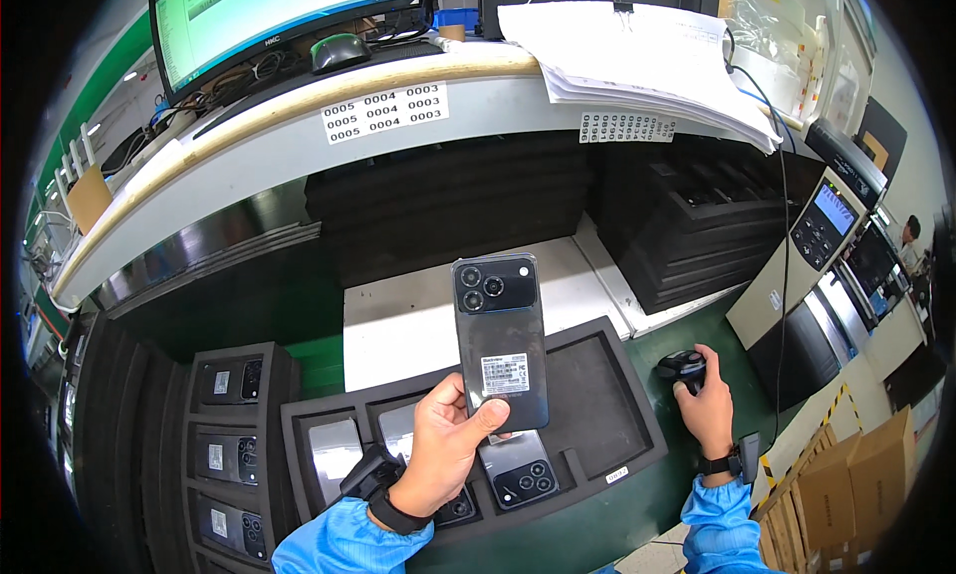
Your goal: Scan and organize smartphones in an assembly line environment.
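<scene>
A dark smartphone (503, 325) is upright in my left hand (453, 440), its back toward me, with a camera block at the top and a white label low down. My left thumb presses on its lower edge. Behind and below it lies a black foam tray (637, 415) with phones in its pockets, among them a phone (526, 474) with its cameras showing and a phone (334, 450) at the left end. To the right of the tray, my right hand (705, 405) is closed around a black handheld barcode scanner (682, 367) over the green bench.
Stacked foam trays (239, 360) with phones stand at the left; more black foam (687, 235) is piled at the back right. Overhead runs a shelf (478, 101) with a monitor (279, 21), mouse (339, 53) and papers (637, 56). A cable (785, 275) hangs at right.
</scene>
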The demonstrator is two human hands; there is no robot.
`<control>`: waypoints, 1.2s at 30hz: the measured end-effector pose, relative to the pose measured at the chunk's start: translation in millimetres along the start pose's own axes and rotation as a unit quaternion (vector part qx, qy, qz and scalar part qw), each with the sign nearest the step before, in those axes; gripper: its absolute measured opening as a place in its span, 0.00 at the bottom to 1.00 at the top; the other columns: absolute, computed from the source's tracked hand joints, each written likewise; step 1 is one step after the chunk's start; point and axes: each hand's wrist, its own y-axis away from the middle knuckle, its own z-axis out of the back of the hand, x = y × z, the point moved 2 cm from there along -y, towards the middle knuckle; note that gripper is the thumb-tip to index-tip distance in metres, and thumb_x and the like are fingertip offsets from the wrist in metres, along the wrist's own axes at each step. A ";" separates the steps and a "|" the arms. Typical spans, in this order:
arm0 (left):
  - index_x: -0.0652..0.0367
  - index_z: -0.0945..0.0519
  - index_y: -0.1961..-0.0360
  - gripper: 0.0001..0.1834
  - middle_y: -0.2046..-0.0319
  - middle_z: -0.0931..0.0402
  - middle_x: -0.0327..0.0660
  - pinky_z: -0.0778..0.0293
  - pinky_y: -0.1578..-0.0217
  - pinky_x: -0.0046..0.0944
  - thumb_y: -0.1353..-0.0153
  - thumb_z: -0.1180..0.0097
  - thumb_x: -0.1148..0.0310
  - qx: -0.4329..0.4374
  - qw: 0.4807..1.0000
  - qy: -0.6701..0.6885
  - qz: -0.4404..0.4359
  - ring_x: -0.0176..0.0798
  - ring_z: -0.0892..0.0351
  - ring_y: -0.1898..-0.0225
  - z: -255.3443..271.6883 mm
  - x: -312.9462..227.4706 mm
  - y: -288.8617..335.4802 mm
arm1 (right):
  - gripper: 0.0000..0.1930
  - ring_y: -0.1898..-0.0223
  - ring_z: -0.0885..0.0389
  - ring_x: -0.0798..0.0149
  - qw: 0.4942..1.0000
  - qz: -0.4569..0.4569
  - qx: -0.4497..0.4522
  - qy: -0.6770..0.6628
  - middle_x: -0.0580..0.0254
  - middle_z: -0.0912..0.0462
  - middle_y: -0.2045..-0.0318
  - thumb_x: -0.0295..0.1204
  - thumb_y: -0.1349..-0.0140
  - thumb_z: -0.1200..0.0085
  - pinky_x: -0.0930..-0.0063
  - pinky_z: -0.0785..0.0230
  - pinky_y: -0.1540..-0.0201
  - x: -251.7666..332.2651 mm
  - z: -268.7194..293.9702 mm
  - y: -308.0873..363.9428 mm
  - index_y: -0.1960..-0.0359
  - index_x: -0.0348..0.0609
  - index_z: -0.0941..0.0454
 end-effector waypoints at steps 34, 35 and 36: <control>0.64 0.18 0.60 0.12 0.66 0.19 0.33 0.28 0.62 0.28 0.32 0.33 0.65 -0.008 0.991 -0.131 -0.024 0.25 0.24 0.65 -0.4 -4.8 -7.9 | 0.32 0.59 0.14 0.35 1.000 0.006 0.003 -0.016 0.40 0.13 0.63 0.34 0.44 0.41 0.43 0.22 0.54 4.4 -3.3 -2.3 0.34 0.60 0.31; 0.63 0.18 0.61 0.11 0.67 0.19 0.32 0.28 0.63 0.28 0.32 0.33 0.65 -0.018 0.991 -0.126 -0.030 0.25 0.24 0.67 0.0 -6.6 -7.5 | 0.32 0.60 0.14 0.35 0.999 0.018 0.003 -0.028 0.40 0.13 0.63 0.34 0.44 0.41 0.42 0.22 0.55 3.1 -5.0 -2.2 0.34 0.60 0.32; 0.61 0.19 0.63 0.11 0.69 0.20 0.32 0.28 0.64 0.28 0.32 0.33 0.64 -0.018 0.991 -0.132 -0.019 0.25 0.24 0.68 -2.2 -4.5 -12.3 | 0.33 0.60 0.14 0.35 1.000 0.017 0.000 -0.026 0.41 0.13 0.63 0.35 0.43 0.41 0.43 0.22 0.55 1.3 0.4 -1.4 0.33 0.60 0.32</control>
